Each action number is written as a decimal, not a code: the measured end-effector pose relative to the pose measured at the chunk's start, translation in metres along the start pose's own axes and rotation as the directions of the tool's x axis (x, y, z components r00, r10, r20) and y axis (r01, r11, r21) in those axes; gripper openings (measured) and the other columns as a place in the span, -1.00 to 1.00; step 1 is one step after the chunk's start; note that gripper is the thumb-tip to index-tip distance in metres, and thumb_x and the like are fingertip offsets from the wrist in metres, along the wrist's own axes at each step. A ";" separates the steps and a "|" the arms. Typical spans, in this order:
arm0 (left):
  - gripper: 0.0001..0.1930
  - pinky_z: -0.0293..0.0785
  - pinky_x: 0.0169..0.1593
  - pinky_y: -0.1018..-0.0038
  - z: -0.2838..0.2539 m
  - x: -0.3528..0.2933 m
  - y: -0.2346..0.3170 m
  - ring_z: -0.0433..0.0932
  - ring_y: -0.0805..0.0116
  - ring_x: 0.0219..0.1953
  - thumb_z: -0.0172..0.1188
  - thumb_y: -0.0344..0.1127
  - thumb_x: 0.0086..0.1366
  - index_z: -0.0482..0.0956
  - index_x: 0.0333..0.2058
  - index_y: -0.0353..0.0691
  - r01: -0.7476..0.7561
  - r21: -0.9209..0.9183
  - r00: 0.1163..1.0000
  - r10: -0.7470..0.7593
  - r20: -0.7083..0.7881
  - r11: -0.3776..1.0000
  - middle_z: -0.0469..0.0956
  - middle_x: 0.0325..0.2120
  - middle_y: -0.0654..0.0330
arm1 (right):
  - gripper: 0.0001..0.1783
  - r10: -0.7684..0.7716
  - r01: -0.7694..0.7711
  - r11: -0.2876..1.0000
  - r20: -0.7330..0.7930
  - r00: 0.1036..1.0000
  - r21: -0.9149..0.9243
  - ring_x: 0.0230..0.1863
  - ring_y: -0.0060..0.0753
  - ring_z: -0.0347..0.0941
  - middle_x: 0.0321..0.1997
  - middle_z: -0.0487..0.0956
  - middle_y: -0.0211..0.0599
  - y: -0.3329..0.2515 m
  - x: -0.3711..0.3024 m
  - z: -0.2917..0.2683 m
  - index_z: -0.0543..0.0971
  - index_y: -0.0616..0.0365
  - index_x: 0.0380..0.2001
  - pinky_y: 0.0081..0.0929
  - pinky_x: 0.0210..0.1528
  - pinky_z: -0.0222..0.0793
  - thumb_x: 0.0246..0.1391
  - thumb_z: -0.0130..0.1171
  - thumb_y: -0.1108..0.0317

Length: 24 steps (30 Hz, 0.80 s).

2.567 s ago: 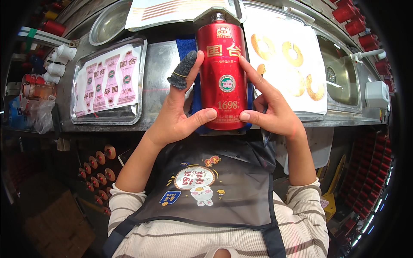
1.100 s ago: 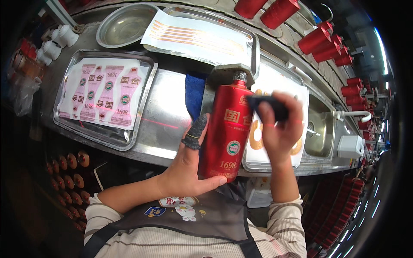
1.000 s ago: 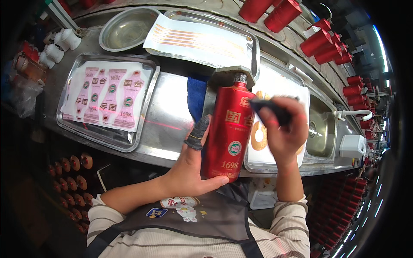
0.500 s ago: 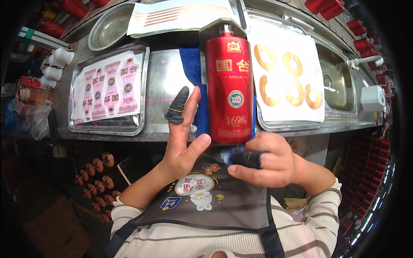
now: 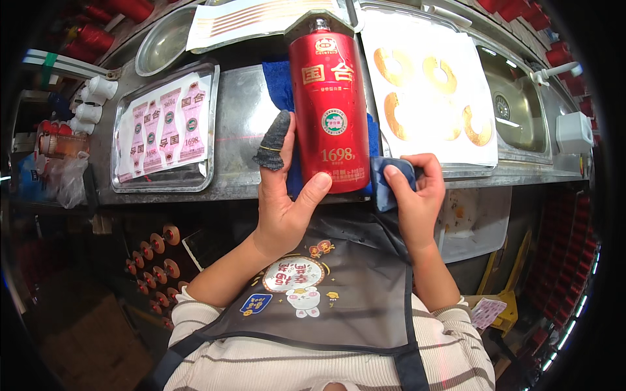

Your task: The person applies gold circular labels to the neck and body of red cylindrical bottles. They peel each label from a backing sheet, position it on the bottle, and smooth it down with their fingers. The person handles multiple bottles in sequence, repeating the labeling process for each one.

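Observation:
A red bottle [image 5: 331,117] with gold lettering and a round green-and-white emblem lies in front of me, its neck pointing away, on a blue cloth [image 5: 279,85]. My left hand [image 5: 283,195] is at its lower left side, with the thumb over the front near the base and the fingers along the side. A dark grey finger cot [image 5: 272,140] covers one of those fingers. My right hand [image 5: 417,189] pinches a small flat blue piece [image 5: 393,179] beside the base's right edge; whether it is a scraper or a folded cloth I cannot tell.
On the left, a metal tray [image 5: 212,146] holds pink-and-white label sheets. To the right lies a white sheet [image 5: 479,85] with gold ring-shaped decals, beside a sink [image 5: 521,133]. Gold-striped strips [image 5: 261,23] and a metal bowl [image 5: 166,40] are at the back.
My right hand has moved up from below the bottle's base to its right, bringing the blue piece into fuller view. The bottle has shifted left and slightly away, and my left thumb now overlaps it.

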State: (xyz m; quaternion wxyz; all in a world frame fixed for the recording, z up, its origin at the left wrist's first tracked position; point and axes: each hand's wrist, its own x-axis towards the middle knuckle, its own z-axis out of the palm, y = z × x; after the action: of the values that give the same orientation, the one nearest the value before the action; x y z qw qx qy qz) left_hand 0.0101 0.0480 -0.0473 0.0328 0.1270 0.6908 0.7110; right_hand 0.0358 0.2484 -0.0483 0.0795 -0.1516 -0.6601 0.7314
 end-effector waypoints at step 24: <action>-0.50 -0.40 0.34 -0.38 -0.001 -0.031 0.012 -0.05 -0.42 0.44 0.15 0.07 0.35 0.67 -0.08 -0.31 -0.150 0.731 0.969 0.247 -0.026 0.665 -0.11 0.39 -0.50 | -0.72 -0.374 0.374 0.926 0.009 0.927 -0.050 -0.22 -0.66 0.46 -0.24 0.50 -0.38 -0.033 0.005 0.031 0.46 0.24 -0.13 -0.69 -0.15 0.41 0.14 0.31 0.55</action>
State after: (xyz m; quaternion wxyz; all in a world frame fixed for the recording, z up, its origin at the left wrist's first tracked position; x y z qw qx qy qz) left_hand 0.0411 0.0399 -0.0393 -0.1402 0.1602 0.8974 0.3864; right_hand 0.0185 0.2247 -0.0138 0.2139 -0.0251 -0.6951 0.6859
